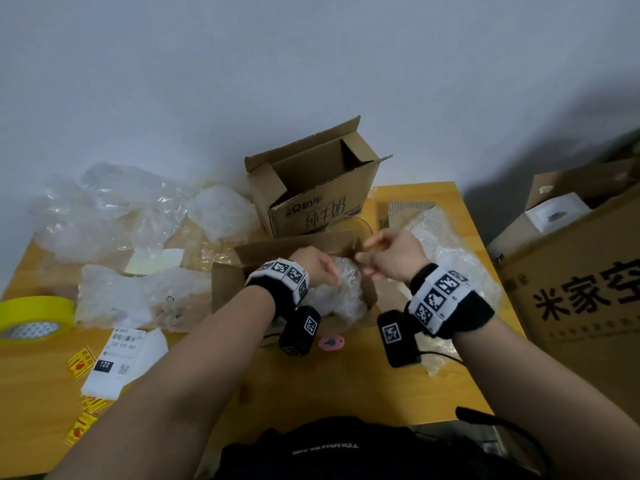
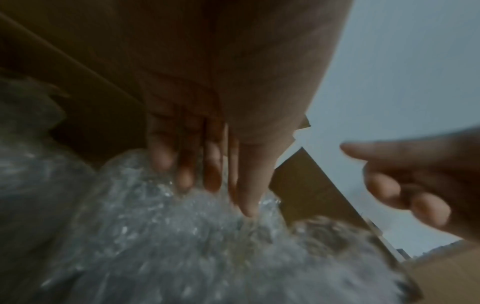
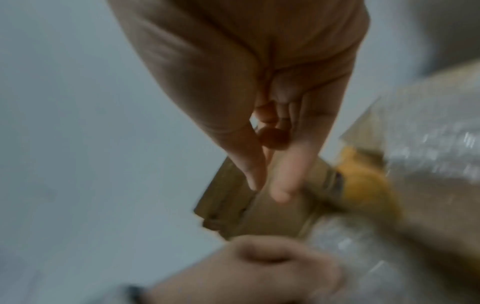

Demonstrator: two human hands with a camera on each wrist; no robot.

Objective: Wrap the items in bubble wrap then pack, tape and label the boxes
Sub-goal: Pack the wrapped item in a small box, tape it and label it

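Note:
A small open cardboard box [image 1: 225,285] sits mid-table with a bubble-wrapped bundle [image 1: 346,296] inside it. My left hand [image 1: 329,275] reaches into the box. In the left wrist view its straight fingers [image 2: 184,179] press down on the bundle [image 2: 182,246]. My right hand [image 1: 367,258] hovers over the box's right flap, fingers loosely curled, nothing visible in them. The blurred right wrist view has the thumb and forefinger of that hand [image 3: 267,189] close together in front of a cardboard flap [image 3: 259,216].
A taller open printed box [image 1: 311,192] stands behind. Loose bubble wrap [image 1: 138,296] and plastic bags [image 1: 104,202] cover the left side, more wrap [image 1: 450,254] lies right. Yellow tape roll [image 1: 34,317], shipping labels [image 1: 117,358] and stickers [image 1: 81,363] lie front left. A large carton [image 1: 571,299] stands right.

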